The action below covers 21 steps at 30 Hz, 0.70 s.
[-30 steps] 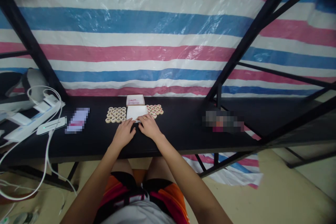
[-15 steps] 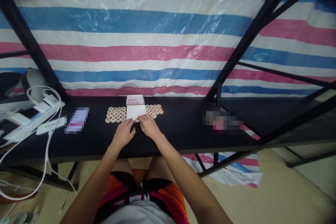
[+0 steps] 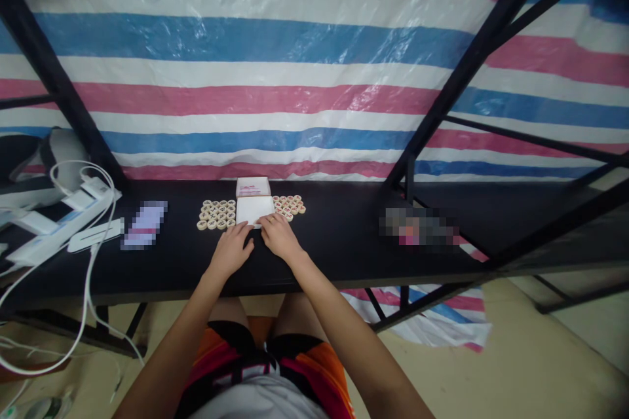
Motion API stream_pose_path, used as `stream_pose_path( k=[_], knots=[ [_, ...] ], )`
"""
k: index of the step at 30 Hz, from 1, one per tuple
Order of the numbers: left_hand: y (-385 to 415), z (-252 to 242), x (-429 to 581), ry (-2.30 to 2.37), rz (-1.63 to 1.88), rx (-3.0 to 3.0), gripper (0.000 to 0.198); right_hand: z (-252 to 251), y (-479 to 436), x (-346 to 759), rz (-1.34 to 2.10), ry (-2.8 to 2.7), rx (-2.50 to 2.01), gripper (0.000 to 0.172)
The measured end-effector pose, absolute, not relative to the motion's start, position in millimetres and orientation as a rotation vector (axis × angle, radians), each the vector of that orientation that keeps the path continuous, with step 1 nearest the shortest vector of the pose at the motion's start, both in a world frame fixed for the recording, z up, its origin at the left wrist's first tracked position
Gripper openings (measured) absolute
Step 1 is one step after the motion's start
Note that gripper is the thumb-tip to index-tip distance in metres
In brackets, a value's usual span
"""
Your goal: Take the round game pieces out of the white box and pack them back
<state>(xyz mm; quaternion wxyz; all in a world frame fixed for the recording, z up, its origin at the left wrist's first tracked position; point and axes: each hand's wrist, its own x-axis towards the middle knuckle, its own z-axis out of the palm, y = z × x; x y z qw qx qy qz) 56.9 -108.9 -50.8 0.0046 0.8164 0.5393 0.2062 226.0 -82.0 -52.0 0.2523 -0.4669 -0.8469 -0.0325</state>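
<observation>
The white box (image 3: 254,209) lay toward the bench's (image 3: 344,232) far edge, near rim at the fingertips of left hand (image 3: 232,250) and right hand (image 3: 279,236); whether grasped, I couldn't tell.

Right of the red-marked pieces (image 3: 293,209) the tabletop (image 3: 344,236) gives passage; left of the box (image 3: 253,209) dark-marked pieces (image 3: 221,216) obstruct.

Box (image 3: 254,209) between left discs (image 3: 217,214) and right discs (image 3: 289,205)
All on the table (image 3: 339,236); power strip (image 3: 59,232) toward its left end.
</observation>
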Motion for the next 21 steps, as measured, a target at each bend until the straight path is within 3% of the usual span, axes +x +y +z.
stream_pose_path(
  k=[21],
  knots=[
    [-109.9,-49.6,57.2,1.704,0.628,2.558,0.037,-51.6,-83.5,225.6,-0.130,-2.246,-1.356,0.020]
  ],
)
